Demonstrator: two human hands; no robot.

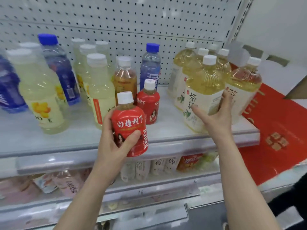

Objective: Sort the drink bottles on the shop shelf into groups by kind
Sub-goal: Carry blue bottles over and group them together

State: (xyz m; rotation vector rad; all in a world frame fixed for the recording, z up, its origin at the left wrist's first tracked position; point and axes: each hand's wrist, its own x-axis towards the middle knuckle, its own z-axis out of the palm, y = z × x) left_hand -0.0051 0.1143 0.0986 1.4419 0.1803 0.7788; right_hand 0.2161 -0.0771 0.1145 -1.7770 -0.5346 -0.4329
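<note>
On the upper shelf (166,117), in front of a white pegboard (132,22), we see the drinks partly grouped. Our left hand (113,140) grips a small red juice bottle (131,125) and holds it just off the shelf's front edge, thumb across the label and fingers wrapped behind, where we cannot see them. A second red bottle (148,105) stands on the shelf just behind it.

Our right hand (214,117) holds the front tea bottle (202,90), a large one with a white label and pale yellow liquid. The thumb lies across its label and the fingers reach up its right side, slipping between it and the neighbouring tea bottle (242,87). More tea bottles (184,63) crowd behind, mostly hidden apart from their caps and shoulders.

An amber bottle (125,78) and a blue-capped water bottle (150,68) stand behind the red pair. To the left, cloudy yellow bottles (101,90) cluster together, mixed with another blue-capped bottle (58,67). At the far left a blue bottle (8,90) is cut off by the frame edge and blurred.

To the right, a red carton (274,130) with gold print leans partly out of view. The lower shelves are blurred: we make out white-labelled bottles (149,168) and an orange packet (191,161), but the printing is unreadable.
</note>
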